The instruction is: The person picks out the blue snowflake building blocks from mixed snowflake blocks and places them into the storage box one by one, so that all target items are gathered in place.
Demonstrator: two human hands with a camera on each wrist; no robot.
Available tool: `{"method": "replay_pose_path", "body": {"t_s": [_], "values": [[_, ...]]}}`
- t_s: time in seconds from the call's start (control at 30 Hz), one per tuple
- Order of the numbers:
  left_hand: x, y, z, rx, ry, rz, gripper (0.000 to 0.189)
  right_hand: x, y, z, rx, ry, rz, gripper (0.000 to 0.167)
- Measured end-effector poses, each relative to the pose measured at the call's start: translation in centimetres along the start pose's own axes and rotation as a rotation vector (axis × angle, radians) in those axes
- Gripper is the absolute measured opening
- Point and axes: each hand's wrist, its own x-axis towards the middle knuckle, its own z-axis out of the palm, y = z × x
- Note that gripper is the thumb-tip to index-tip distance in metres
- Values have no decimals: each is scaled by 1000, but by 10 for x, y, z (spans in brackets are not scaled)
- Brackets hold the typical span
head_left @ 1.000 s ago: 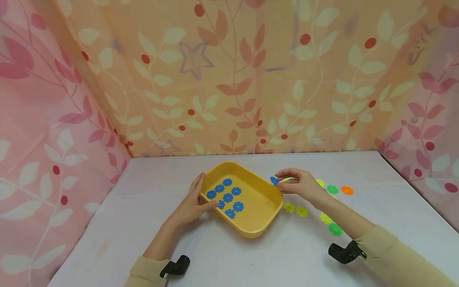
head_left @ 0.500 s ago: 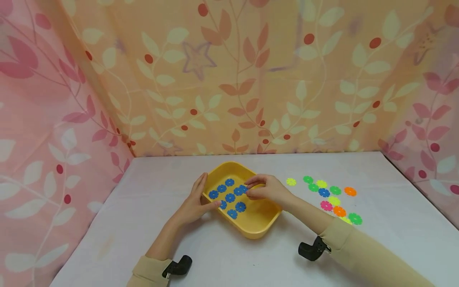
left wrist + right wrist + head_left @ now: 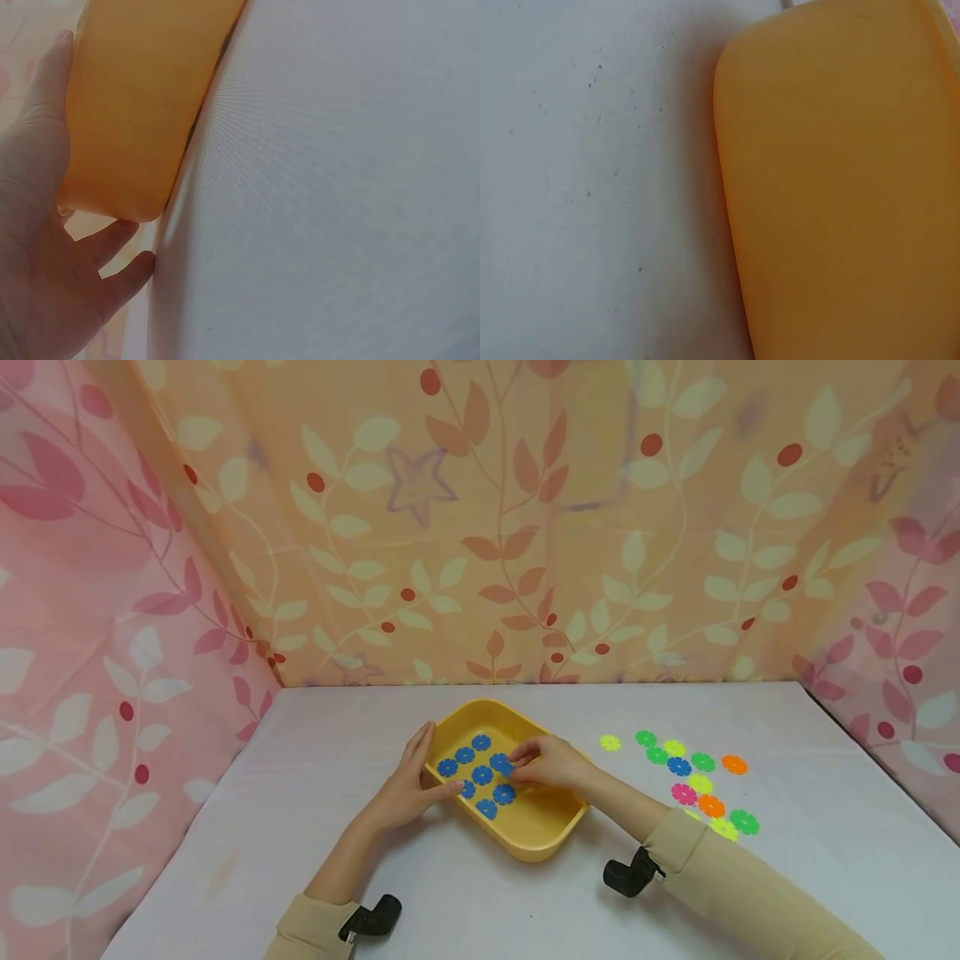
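Note:
In the head view, my left hand [image 3: 401, 793] holds the left side of a yellow plastic tray [image 3: 531, 850]. Its thumb lies over the rim and the fingers lie along the outer wall. Notched blue snowflake discs [image 3: 482, 775] lie flat in rows inside the tray. Reaching over the right rim, my right hand [image 3: 553, 766] pinches one more blue disc, low among them and partly covered by the fingers. The left wrist view shows the left hand [image 3: 45, 247] against the tray's outside [image 3: 142, 112]. Only the tray's outer wall [image 3: 840, 187] and tabletop show in the right wrist view.
Right of the tray, loose snowflake discs lie scattered: yellow [image 3: 611, 742], green [image 3: 744, 822], orange [image 3: 734, 764], pink [image 3: 684, 793] and one blue [image 3: 678, 767]. White cloth [image 3: 262, 810] covers the table. Patterned curtains [image 3: 487, 527] stand behind and at both sides.
My right hand has moved left from beyond the tray's right rim to inside it, carrying the blue disc down to the others. My left hand keeps its hold on the tray.

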Motion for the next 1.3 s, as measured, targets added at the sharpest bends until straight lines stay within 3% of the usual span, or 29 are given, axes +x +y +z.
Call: {"method": "replay_pose_path", "body": {"t_s": [0.27,0.77,1.3], "values": [[0,0,0,8,-9,-15,109,3,7,1,-156,23,-48,24],[-2,2,0,0,-11,-35,108,-2,2,5,-337,77,-118,23],[0,0,1,0,-12,-32,108,-2,2,4,-327,86,-111,27]]}}
